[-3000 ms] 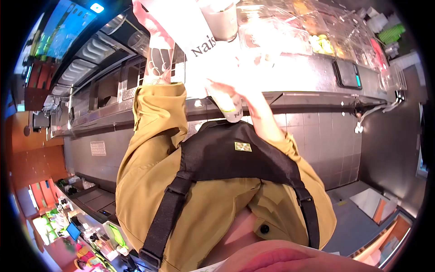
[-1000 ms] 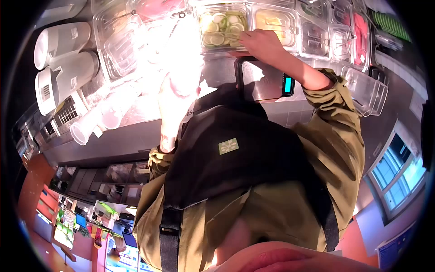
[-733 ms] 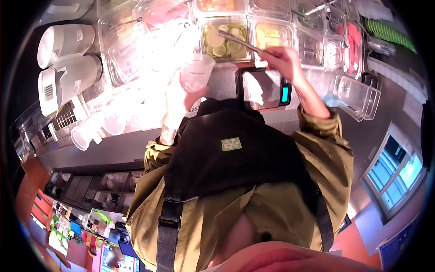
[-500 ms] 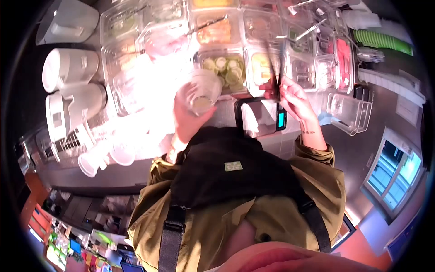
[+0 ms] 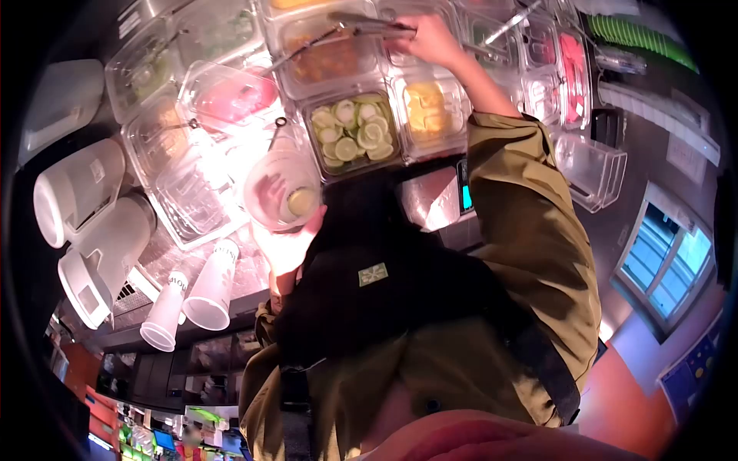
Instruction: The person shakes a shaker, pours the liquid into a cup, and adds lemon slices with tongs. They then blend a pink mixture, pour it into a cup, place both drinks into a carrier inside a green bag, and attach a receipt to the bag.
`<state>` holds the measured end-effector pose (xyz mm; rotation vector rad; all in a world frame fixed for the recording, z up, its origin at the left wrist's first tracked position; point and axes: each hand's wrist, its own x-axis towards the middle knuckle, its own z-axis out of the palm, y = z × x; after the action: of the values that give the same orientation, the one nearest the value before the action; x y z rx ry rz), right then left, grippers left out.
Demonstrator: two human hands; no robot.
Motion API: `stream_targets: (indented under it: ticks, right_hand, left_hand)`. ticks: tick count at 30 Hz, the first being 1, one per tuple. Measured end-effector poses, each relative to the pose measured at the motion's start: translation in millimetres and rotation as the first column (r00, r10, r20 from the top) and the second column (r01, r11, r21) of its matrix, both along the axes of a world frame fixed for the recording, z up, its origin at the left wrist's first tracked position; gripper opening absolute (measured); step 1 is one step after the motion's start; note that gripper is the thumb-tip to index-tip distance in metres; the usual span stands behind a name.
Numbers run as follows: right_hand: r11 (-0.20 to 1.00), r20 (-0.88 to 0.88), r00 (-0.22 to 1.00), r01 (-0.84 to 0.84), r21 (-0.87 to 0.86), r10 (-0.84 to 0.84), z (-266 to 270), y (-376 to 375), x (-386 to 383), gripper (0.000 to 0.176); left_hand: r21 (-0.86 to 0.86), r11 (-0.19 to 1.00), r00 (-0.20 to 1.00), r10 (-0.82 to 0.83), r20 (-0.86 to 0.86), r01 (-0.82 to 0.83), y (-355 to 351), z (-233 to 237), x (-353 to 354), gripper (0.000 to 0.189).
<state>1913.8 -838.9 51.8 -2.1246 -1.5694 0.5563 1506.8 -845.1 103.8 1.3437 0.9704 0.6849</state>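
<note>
My left hand (image 5: 288,244) is wrapped round a clear plastic cup (image 5: 261,203), with a small pale yellow piece (image 5: 302,202) in its bottom. The cup tilts so that its inside shows. My right hand (image 5: 430,40) reaches out over the far containers and grips dark tongs (image 5: 369,24). They point left, above a clear container of orange-brown pieces (image 5: 311,61). Nearer to me lie green-edged round slices (image 5: 350,131) in one container and yellow pieces (image 5: 425,107) in another. Whether the tongs hold anything cannot be made out.
A kitchen scale (image 5: 430,196) with a lit display sits by my right sleeve. Stacked cups (image 5: 209,296) lie at the left, below white pitchers (image 5: 84,184). Pink food (image 5: 246,96) fills a container behind the cup. An empty clear bin (image 5: 588,170) stands at the right.
My right hand has moved from beside the scale out over the far containers, with the tongs in it. My left hand and the cup have shifted left and nearer to me.
</note>
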Motion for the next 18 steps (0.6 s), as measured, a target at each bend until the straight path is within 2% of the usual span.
stream_targets:
  ticks: [1,2,5,7,8,9,12,13,15,18]
  right_hand:
    - [1.000,0.041,0.999,0.002,0.015,-0.003,-1.6,-5.7,2.9,0.035]
    - [0.998,0.064,0.996,0.058,-0.010,-0.058,-3.1,-17.9,9.2,0.035]
    - [0.948,0.067,0.998,0.025,-0.318,-0.003,13.2,-66.3,11.4,0.038]
    - [0.936,0.003,0.999,-0.029,-0.350,0.032,0.0,-115.2,-2.7,0.033]
    - [0.976,-0.001,0.989,-0.145,-0.165,0.147,-10.0,-135.4,-12.9,0.028]
    - [0.966,0.018,0.966,-0.258,0.025,0.257,-16.0,-152.2,-22.2,0.026]
    - [0.987,0.165,0.974,-0.160,0.027,0.153,-12.2,-170.9,-44.9,0.039]
    - [0.983,0.222,0.961,-0.178,0.048,0.163,-14.1,-171.3,-46.4,0.036]
    - [0.981,0.168,0.971,-0.181,0.063,0.168,-8.6,-167.9,-46.5,0.032]
    - [0.983,-0.034,0.994,-0.106,-0.150,0.102,31.5,-168.6,-58.4,0.028]
  left_hand:
    - [-0.015,1.000,1.000,-0.002,0.001,0.002,-1.3,-1.0,1.0,0.085]
    - [0.043,0.999,1.000,-0.007,-0.022,0.008,-1.1,1.3,3.2,0.084]
    - [0.187,0.980,0.994,-0.051,-0.100,0.069,-1.5,0.0,0.3,0.084]
    - [0.091,0.995,0.999,-0.026,-0.042,0.029,-6.2,2.0,4.0,0.083]
    - [0.076,0.996,0.999,-0.039,-0.031,0.041,-6.3,0.9,2.6,0.083]
    - [0.061,0.997,0.998,-0.055,-0.021,0.056,-6.6,0.4,3.0,0.083]
    - [0.117,0.989,0.995,-0.085,-0.059,0.092,-8.6,-2.6,4.9,0.082]
    - [0.146,0.983,0.991,-0.102,-0.086,0.114,-9.8,-2.7,5.3,0.082]
    - [0.077,0.989,0.990,-0.119,-0.075,0.124,-15.2,8.2,9.0,0.085]
    - [0.088,0.990,0.993,-0.108,-0.040,0.111,-18.4,16.4,8.1,0.084]
